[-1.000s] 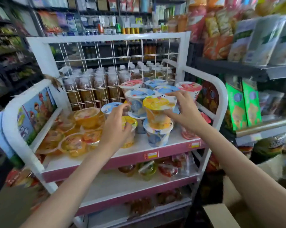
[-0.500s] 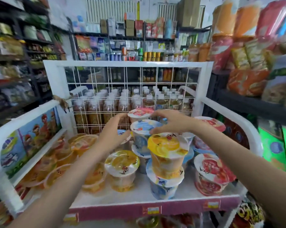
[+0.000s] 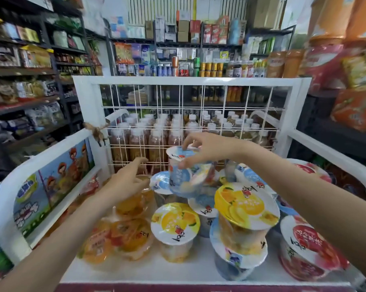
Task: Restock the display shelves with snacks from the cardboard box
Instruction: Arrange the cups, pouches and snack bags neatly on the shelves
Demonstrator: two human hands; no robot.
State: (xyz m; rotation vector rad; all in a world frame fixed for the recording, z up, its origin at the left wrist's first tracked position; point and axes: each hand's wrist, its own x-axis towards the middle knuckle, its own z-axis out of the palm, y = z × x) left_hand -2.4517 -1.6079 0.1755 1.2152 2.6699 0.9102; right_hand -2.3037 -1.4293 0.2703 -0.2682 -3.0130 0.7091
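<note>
My right hand (image 3: 209, 147) grips a blue-lidded jelly cup (image 3: 183, 173) by its lid rim and holds it tilted above the other cups at the back of the white shelf (image 3: 135, 270). My left hand (image 3: 127, 182) reaches over the orange jelly cups (image 3: 116, 239) on the left, fingers fairly straight, holding nothing. A yellow-lidded cup (image 3: 175, 224) stands in front. Another yellow-lidded cup (image 3: 246, 205) sits stacked on a blue one (image 3: 236, 260). A red-lidded cup (image 3: 306, 243) stands at the right. The cardboard box is out of view.
A white wire grid back panel (image 3: 190, 114) closes the shelf behind, with rows of bottles (image 3: 156, 135) beyond it. White side rails (image 3: 41, 157) bound the shelf left and right. Stocked store shelves (image 3: 30, 81) surround the stand.
My right hand has lifted a blue-lidded cup off the back stack and tilted it. My left hand has stayed near the left cups. The view has moved closer and higher.
</note>
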